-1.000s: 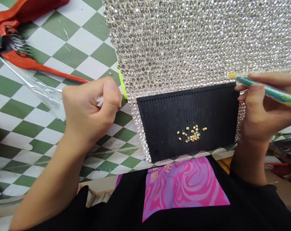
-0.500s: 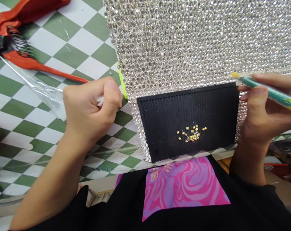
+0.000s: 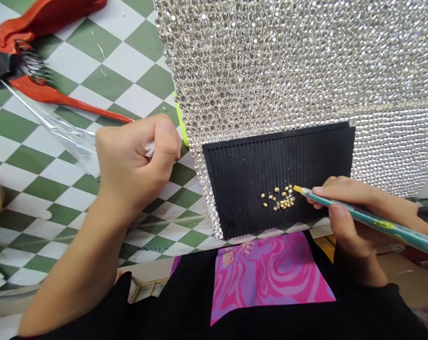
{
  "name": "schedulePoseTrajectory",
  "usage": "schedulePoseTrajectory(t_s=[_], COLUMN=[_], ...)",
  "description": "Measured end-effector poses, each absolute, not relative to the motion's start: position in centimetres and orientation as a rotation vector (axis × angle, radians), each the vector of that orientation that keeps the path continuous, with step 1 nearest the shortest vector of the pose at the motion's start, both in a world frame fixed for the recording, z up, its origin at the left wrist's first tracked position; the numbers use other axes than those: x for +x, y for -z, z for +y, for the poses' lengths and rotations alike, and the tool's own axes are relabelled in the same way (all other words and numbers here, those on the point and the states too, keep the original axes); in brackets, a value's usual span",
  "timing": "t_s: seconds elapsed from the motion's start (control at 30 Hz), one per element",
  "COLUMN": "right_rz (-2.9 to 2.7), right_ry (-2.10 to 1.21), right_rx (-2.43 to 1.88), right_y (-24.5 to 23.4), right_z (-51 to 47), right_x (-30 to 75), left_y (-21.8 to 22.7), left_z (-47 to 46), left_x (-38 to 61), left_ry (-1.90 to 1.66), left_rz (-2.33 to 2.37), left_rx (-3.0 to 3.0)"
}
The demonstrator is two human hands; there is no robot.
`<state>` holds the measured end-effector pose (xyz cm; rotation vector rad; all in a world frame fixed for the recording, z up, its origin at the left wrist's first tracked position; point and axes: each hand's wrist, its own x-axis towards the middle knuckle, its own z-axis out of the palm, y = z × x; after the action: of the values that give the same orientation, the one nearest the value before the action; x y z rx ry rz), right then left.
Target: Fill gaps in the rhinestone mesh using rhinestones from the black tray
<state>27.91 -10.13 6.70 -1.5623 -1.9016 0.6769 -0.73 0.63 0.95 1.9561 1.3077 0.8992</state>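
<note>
on the left, red-handled cutters (image 3: 51,92) and a clear plastic sleeve (image 3: 67,137) lie on the green-and-white checked table (image 3: 132,56). just right of the sleeve, the left hand (image 3: 138,158) is a fist, its grip clenched around a white scrap (image 3: 149,149), mostly hidden. next comes a silvery studded sheet (image 3: 270,66), with a black ridged tray (image 3: 242,174) on its near part. gold-coloured stones (image 3: 287,203) lie loosely clustered in the tray. at right, the right hand's (image 3: 365,208) grip grasps a teal pen (image 3: 358,215), yellow tip just beside the stones; whether they touch, i cannot tell.
</note>
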Motion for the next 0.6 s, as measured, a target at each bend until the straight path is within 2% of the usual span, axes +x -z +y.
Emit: schedulePoseTrajectory(t_s=[0.17, 0.6], right_rz=[-1.855, -1.835], right_ry=[-0.574, -0.588], right_rx=[-1.482, -1.48], right_y=[-5.5, -5.2], right_z=[-10.4, -10.5], right_x=[28.1, 28.3], left_y=[-0.9, -0.9], left_z=[0.6, 0.6], left_x=[-0.7, -0.7], left_ry=[-0.9, -0.894], left_rz=[1.305, 1.313], left_rx=[1.969, 1.967])
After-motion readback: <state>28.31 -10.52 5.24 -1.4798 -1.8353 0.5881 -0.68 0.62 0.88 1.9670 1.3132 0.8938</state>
